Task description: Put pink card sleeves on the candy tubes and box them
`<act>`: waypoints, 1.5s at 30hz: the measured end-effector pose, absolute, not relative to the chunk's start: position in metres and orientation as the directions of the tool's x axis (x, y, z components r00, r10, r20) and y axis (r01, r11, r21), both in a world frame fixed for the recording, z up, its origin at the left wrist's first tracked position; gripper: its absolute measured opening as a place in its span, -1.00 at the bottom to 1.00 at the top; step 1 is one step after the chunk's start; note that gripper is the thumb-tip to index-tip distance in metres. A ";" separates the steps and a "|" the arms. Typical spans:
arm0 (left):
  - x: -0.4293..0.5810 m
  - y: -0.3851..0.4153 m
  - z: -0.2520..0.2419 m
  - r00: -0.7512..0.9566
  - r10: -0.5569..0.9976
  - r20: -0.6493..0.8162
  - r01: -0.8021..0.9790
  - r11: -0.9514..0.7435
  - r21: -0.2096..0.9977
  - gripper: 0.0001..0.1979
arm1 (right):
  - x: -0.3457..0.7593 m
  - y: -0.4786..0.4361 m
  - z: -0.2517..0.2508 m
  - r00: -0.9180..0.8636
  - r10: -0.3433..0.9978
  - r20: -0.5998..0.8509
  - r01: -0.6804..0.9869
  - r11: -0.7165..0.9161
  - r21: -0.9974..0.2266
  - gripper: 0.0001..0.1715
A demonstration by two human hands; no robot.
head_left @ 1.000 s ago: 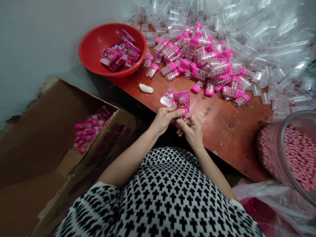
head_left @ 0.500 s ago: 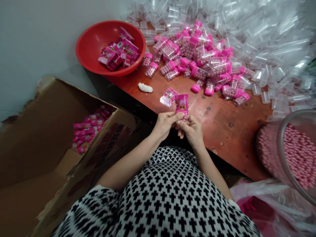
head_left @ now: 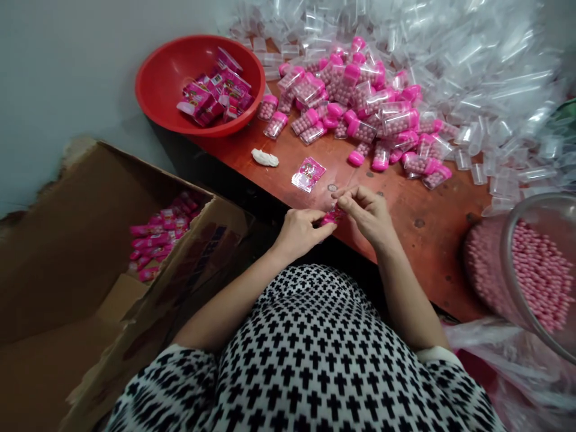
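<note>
Pinching the wrapper (head_left: 332, 216) by its lower-left end in my left hand (head_left: 299, 231), I pinch its upper-right end with my right hand (head_left: 368, 215); it slants between both, near the table (head_left: 436, 258) edge.

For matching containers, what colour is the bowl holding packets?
The bowl is red; see the head view.

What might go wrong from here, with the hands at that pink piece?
The left hand holds the small pink piece near the front edge of the table; if its grip slips, the piece might fall.
Flat pink wrappers lie just beyond the hands, so a stray brush could scatter them.
The tub of pink beads stands near that edge, on the right hand's side; a bump might spill it.
</note>
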State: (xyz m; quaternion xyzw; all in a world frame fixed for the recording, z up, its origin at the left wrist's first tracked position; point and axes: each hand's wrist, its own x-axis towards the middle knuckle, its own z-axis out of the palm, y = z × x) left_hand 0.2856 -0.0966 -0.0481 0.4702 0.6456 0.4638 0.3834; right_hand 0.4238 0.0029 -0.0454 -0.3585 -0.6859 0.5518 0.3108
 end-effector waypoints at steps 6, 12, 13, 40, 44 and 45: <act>0.283 -0.094 -0.052 -0.273 0.922 -0.275 -0.184 0.230 0.956 -0.82 | 0.408 -0.011 -0.061 -0.245 0.966 0.086 0.047 0.101 -0.994 -0.67; 0.280 -0.080 -0.059 -0.368 0.867 -0.337 -0.588 0.064 0.806 -0.69 | 0.412 -0.050 -0.074 -0.428 0.884 -0.186 -0.070 -0.238 -0.969 -0.55; 0.281 -0.078 -0.059 -0.360 0.866 -0.346 -0.622 0.053 0.781 -0.67 | 0.412 -0.054 -0.074 -0.443 0.870 -0.217 -0.076 -0.278 -0.958 -0.56; 0.295 -0.084 -0.061 -0.285 0.883 -0.373 -0.714 0.063 0.697 -0.65 | 0.409 -0.064 -0.077 -0.375 0.864 -0.336 -0.270 -0.448 -0.852 -0.65; 0.300 -0.089 -0.067 -0.269 0.894 -0.358 -0.670 0.093 0.736 -0.66 | 0.405 -0.065 -0.077 -0.318 0.882 -0.347 -0.317 -0.444 -0.838 -0.63; 0.302 -0.091 -0.068 -0.275 0.892 -0.358 -0.654 0.099 0.750 -0.66 | 0.405 -0.065 -0.076 -0.290 0.899 -0.329 -0.314 -0.414 -0.854 -0.63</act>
